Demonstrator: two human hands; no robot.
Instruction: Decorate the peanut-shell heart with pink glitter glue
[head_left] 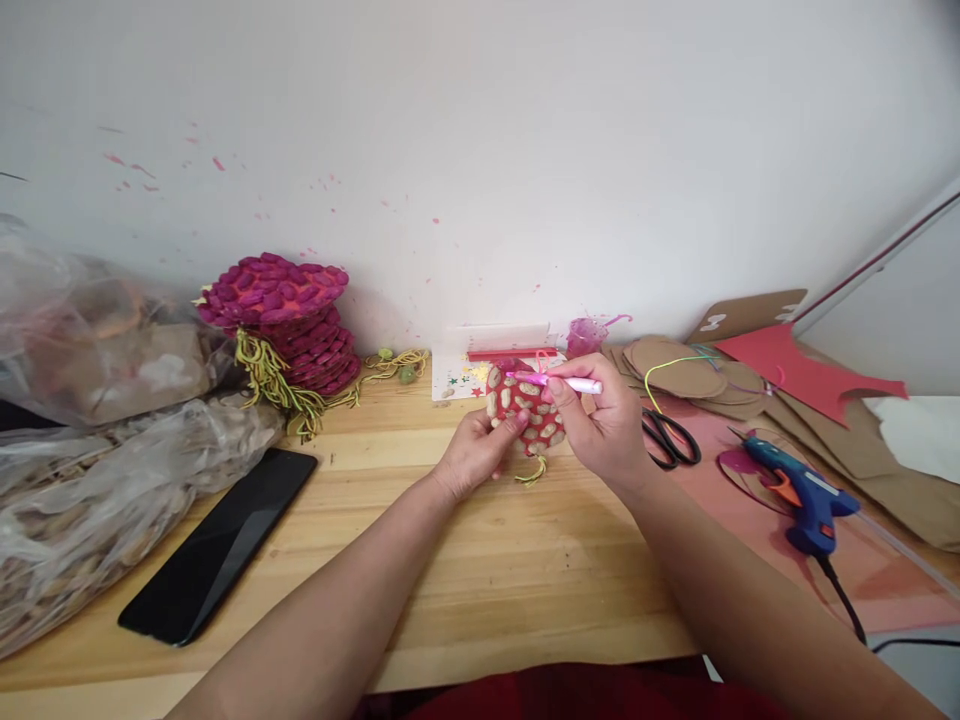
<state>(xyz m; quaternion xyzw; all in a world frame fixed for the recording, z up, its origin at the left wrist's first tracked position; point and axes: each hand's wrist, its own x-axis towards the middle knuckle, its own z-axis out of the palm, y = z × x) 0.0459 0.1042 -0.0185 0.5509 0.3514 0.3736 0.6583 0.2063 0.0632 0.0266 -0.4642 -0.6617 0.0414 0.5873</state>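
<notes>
My left hand [480, 448] grips the left and lower edge of a red disc covered with peanut shells [534, 418], its thumb on the front. Most shells are pale; the top edge is painted purple. A short yellow-green yarn tassel [532, 472] hangs below. Pinched in my right hand [604, 425] is a paintbrush [581, 384] with a white and pink handle. Its tip reaches the upper part of the disc. Just behind stand a clear cup with purple paint [586, 335] and a white card with star stickers [450, 380].
On the left are a stack of purple shell-covered discs [281, 300], plastic bags [127, 490] and a black phone [217, 545]. Right of my hands lie scissors [670, 440], a blue glue gun [806, 495], cardboard circles [675, 368] and red paper [810, 365].
</notes>
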